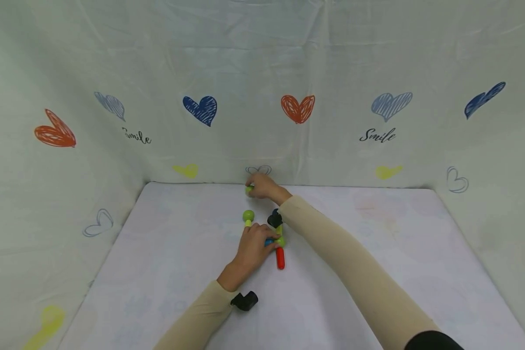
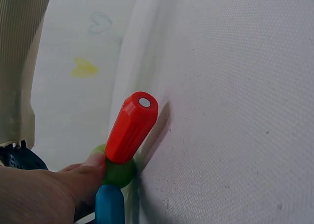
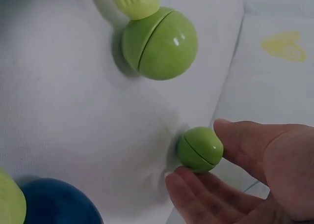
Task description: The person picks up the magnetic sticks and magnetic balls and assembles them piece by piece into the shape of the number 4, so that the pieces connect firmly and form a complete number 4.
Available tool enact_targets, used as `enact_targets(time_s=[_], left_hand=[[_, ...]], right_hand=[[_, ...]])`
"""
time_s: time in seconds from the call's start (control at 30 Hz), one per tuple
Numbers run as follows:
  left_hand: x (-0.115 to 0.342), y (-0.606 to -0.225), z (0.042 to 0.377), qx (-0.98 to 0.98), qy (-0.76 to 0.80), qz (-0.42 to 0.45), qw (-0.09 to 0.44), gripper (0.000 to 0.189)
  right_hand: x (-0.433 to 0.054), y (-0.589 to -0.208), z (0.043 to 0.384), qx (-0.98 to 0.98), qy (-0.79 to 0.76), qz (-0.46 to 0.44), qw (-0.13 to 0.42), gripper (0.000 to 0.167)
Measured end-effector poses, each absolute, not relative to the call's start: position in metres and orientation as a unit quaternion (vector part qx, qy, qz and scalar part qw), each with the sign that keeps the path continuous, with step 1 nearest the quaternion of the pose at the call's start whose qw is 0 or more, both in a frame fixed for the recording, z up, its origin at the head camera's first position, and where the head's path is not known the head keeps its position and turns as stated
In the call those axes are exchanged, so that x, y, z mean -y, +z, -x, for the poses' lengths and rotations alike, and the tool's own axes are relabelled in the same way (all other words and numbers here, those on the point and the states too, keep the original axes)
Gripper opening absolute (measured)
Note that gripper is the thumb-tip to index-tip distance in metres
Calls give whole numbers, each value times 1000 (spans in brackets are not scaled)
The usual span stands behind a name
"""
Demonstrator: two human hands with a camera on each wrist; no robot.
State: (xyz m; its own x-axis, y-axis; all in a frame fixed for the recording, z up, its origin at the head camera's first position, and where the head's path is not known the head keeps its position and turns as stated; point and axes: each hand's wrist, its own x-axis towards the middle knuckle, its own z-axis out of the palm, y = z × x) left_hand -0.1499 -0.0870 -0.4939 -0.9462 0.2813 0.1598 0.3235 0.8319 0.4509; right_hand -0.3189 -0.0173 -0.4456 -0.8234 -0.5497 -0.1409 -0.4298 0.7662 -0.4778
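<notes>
At the far table edge my right hand (image 1: 266,187) pinches a loose green ball (image 3: 200,149) between thumb and fingertips. Nearer, my left hand (image 1: 254,247) grips a second green ball (image 2: 119,172), its thumb pressed against it. A red magnetic rod (image 2: 131,127) and a blue rod (image 2: 110,204) join that ball; the red one points toward me. A yellow-green rod (image 1: 279,229) runs from it toward the far side. Another green ball (image 3: 160,43) sits on a yellow-green rod (image 3: 135,0) beyond my left fingers. A dark blue ball (image 3: 59,202) is partly out of frame.
The white-covered table (image 1: 166,272) meets a hanging sheet (image 1: 245,58) printed with hearts at the back. The right forearm (image 1: 354,262) crosses the table's right half. A black wrist camera (image 1: 274,218) hides part of the rods and balls.
</notes>
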Motion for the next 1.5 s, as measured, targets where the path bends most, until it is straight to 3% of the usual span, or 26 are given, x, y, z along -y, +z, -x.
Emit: enact_targets(time_s=[0.37, 0.7, 1.5], left_hand=[[80, -491, 149, 953, -253, 162, 38, 22], [85, -490, 151, 952, -260, 157, 26, 21], [85, -491, 154, 951, -268, 152, 8, 23]], right_hand=[[0, -443, 310, -933, -199, 260, 152, 31], [-28, -428, 294, -914, -295, 253, 118, 30], [-115, -455, 204, -871, -438, 184, 125, 29]])
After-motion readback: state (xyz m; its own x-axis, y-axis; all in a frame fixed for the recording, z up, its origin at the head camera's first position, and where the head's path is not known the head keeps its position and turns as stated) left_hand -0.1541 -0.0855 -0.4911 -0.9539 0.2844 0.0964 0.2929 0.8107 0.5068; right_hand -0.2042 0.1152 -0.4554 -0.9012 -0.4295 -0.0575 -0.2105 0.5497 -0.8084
